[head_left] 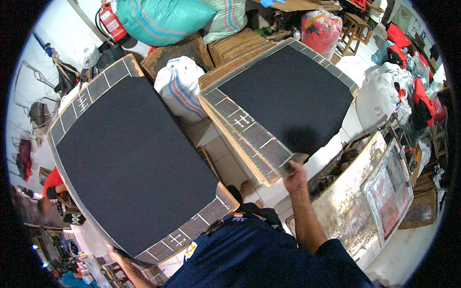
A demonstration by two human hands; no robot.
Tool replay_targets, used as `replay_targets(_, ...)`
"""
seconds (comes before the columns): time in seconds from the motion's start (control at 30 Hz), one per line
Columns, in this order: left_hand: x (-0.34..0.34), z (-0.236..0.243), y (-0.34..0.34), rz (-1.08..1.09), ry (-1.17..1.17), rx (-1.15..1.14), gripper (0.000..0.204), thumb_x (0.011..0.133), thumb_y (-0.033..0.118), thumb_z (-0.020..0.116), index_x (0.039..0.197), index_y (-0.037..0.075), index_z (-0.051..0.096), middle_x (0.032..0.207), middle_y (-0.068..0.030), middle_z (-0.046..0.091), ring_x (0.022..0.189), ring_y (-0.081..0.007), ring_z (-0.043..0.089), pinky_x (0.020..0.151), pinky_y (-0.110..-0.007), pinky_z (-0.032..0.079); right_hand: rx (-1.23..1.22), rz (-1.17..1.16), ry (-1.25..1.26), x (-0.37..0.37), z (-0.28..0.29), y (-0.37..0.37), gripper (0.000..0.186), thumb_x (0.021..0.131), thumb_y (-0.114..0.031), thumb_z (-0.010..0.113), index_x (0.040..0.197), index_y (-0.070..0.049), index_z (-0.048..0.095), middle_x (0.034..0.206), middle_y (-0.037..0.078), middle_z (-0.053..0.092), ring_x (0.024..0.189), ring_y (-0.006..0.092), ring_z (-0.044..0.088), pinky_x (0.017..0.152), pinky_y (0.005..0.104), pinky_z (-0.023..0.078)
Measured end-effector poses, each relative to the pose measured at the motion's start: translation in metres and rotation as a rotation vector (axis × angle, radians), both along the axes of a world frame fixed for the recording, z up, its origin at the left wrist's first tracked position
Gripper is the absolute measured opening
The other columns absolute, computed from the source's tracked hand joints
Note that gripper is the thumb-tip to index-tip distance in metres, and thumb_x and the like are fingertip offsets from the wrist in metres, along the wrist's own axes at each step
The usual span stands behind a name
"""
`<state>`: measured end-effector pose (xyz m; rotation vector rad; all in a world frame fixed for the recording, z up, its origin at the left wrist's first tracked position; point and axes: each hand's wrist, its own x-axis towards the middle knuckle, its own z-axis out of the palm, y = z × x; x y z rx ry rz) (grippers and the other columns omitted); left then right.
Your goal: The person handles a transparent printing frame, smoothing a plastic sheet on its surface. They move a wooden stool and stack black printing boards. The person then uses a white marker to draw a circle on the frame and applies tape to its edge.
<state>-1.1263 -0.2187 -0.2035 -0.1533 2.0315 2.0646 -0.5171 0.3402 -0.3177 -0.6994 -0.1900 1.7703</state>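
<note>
Sacks (165, 21) crowd the room's far side; left hand (115, 254) grasps the left board (194, 230) near its edge, right hand (296, 178) the right board's (245, 129) near corner; tilting might slide loose black cloth (129, 163) askew

Left fingers (112, 250), left board (194, 226); right fingers (291, 167), right board (260, 143)

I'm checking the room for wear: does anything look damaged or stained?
Yes: right of the right hand, the pale board is blotched with dark stains, and the framed panel overlapping it in view is smeared reddish and grey, unlike the evenly black cloth at left.
</note>
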Motion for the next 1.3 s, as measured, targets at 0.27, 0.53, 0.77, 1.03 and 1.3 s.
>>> replay_targets(0.27, 0.007, -0.023, 0.14, -0.223, -0.159, 0.064, 0.062, 0.101, 0.053, 0.049, 0.135, 0.001, 0.057, 0.136, -0.0162, 0.06, 0.125, -0.033, 0.055, 0.111, -0.045, 0.039, 0.335, -0.412, -0.122, 0.169, 0.181, 0.021, 0.033, 0.078, -0.01, 0.063, 0.11, -0.001, 0.065, 0.11, 0.011, 0.068, 0.107, 0.0273, 0.064, 0.101, 0.0439, 0.049)
replay_targets(0.53, 0.013, -0.046, 0.343, -0.489, -0.183, 0.03, 0.037, 0.102, 0.034, 0.053, 0.108, 0.001, 0.069, 0.101, -0.0098, 0.071, 0.089, -0.0233, 0.066, 0.083, -0.039, 0.053, 0.537, -0.76, -0.287, 0.27, 0.294, -0.125, 0.015, 0.086, -0.012, 0.065, 0.097, -0.003, 0.066, 0.111, 0.014, 0.07, 0.105, 0.0282, 0.066, 0.098, 0.0479, 0.052)
replay_targets(0.77, 0.056, -0.045, 0.533, -0.835, -0.074, -0.091, 0.041, 0.106, 0.038, 0.051, 0.095, 0.004, 0.07, 0.095, -0.0071, 0.071, 0.081, -0.0174, 0.064, 0.076, -0.034, 0.05, 0.627, -0.966, -0.506, 0.272, 0.323, -0.27, 0.041, 0.085, -0.01, 0.06, 0.124, 0.003, 0.058, 0.116, 0.019, 0.067, 0.104, 0.0326, 0.066, 0.095, 0.05, 0.055)
replay_targets(1.03, 0.076, -0.095, 0.771, -1.156, 0.012, -0.152, 0.043, 0.102, 0.041, 0.057, 0.098, -0.001, 0.069, 0.103, -0.0102, 0.068, 0.094, -0.02, 0.057, 0.085, -0.041, 0.045, 0.749, -1.199, -0.607, 0.18, 0.35, -0.347, 0.051, 0.088, -0.008, 0.058, 0.136, 0.009, 0.047, 0.12, 0.027, 0.063, 0.109, 0.0376, 0.064, 0.099, 0.0549, 0.054)
replay_targets(1.3, 0.126, -0.129, 0.921, -1.224, 0.261, -0.186, 0.046, 0.102, 0.039, 0.061, 0.088, -0.003, 0.071, 0.095, -0.0102, 0.069, 0.088, -0.0214, 0.061, 0.084, -0.04, 0.049, 0.697, -1.348, -0.688, 0.095, 0.378, -0.35, 0.056, 0.088, -0.011, 0.06, 0.14, 0.007, 0.046, 0.122, 0.024, 0.064, 0.109, 0.0339, 0.064, 0.103, 0.0494, 0.051)
